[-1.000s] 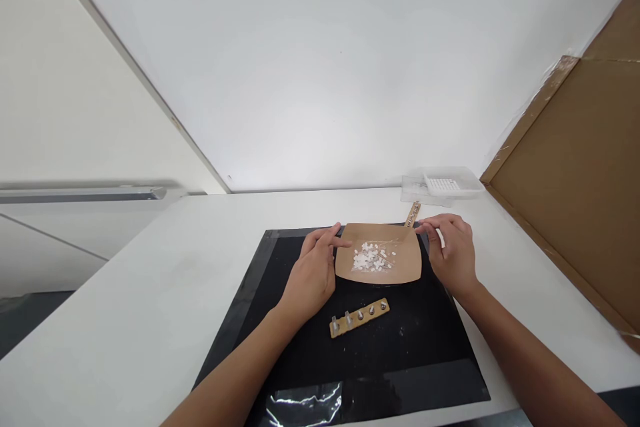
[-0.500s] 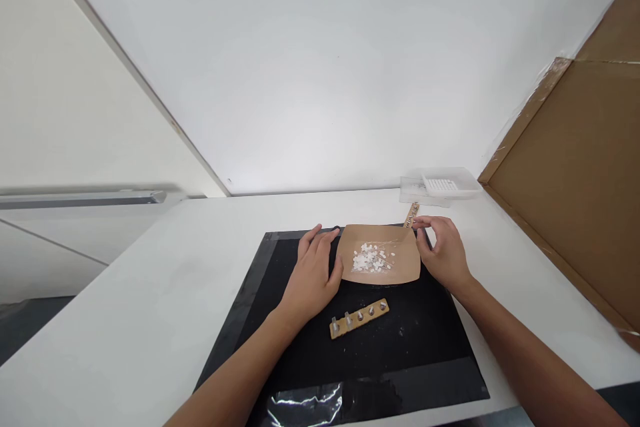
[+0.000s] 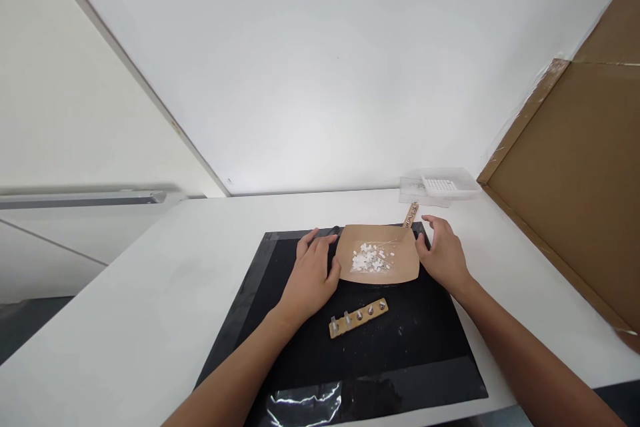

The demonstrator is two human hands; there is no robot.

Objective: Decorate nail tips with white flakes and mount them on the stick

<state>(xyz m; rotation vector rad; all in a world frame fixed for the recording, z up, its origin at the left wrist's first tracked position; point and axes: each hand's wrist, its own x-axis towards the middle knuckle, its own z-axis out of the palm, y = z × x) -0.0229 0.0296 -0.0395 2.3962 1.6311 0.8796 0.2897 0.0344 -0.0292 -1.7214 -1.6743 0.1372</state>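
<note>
A brown paper tray point(image 3: 405, 270) holds a heap of small white pieces point(image 3: 370, 257) and lies between my hands. My left hand point(image 3: 313, 271) rests at its left edge, fingers spread, close to a dark, thin object point(image 3: 335, 231) that I cannot make out fully. At the tray's right edge my right hand point(image 3: 443, 252) is open, thumb and fingers apart, with nothing between them. Nearer to me lies a small wooden strip point(image 3: 358, 318) with a row of metal studs, two of them carrying clear sleeves. Behind the tray's right corner sits a second studded strip point(image 3: 411, 215).
A black mat point(image 3: 400, 360) with taped edges lies under the tray on the white table point(image 3: 150, 320). Clear plastic trays point(image 3: 463, 180), one with a white grid, stand by the back wall. A cardboard panel point(image 3: 575, 173) borders the right side.
My right hand's fingers have come away from the second strip and opened wider, shifting slightly right. My left hand has hardly moved.
</note>
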